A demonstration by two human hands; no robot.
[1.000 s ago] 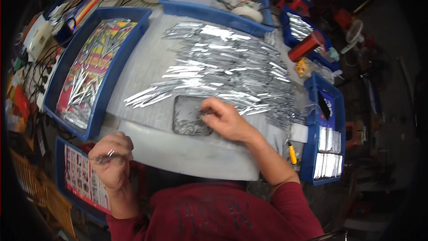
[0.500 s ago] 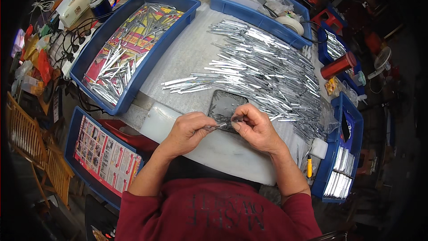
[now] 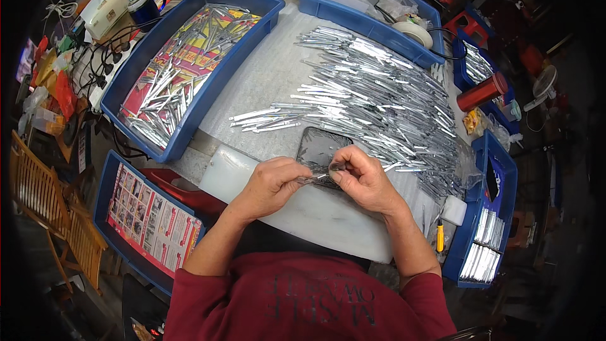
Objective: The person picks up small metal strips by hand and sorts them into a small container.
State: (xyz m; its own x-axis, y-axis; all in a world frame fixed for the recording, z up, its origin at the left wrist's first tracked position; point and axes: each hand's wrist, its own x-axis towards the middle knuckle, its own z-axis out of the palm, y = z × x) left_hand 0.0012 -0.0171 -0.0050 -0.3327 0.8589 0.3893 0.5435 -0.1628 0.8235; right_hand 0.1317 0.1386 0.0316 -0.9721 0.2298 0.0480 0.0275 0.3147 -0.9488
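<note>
Both hands meet just in front of the dark pad (image 3: 317,149). The left hand (image 3: 273,184) and right hand (image 3: 360,178) pinch one thin silver strip (image 3: 314,178) between their fingertips, holding it over the pad's near edge. Behind the pad spreads a pile of silver strips (image 3: 372,98); left of it sits a blue tray (image 3: 208,91).

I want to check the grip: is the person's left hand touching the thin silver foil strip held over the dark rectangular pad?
Touching. The head view shows the left hand pinching one end of the thin silver foil strip, with the right hand at its other end.
</note>
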